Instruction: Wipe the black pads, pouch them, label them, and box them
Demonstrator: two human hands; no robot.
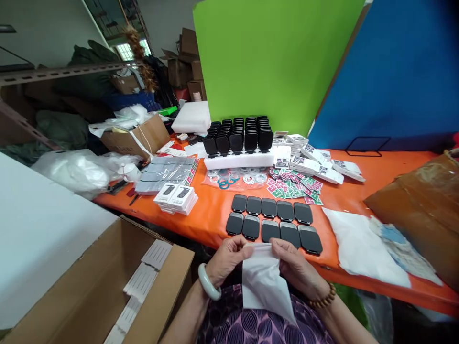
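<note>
My left hand (226, 260) and my right hand (296, 266) both pinch the top edge of a white plastic bag (262, 282) that hangs down over my lap, just below the front edge of the orange table (215, 210). A pale bangle sits on my left wrist, a bead bracelet on my right. Right beyond my fingers lie two rows of flat black devices (274, 222) on the table. Farther back, more black devices (238, 134) stand upright in a white foam tray (238, 160).
An open cardboard box (107, 286) holding white packs stands at my lower left. Small white product boxes (177, 197), a bag of rings (234, 177), pink and green cards (296, 186), white sheets (362, 246) and a brown bag (423, 210) lie on the table. Green and blue boards stand behind.
</note>
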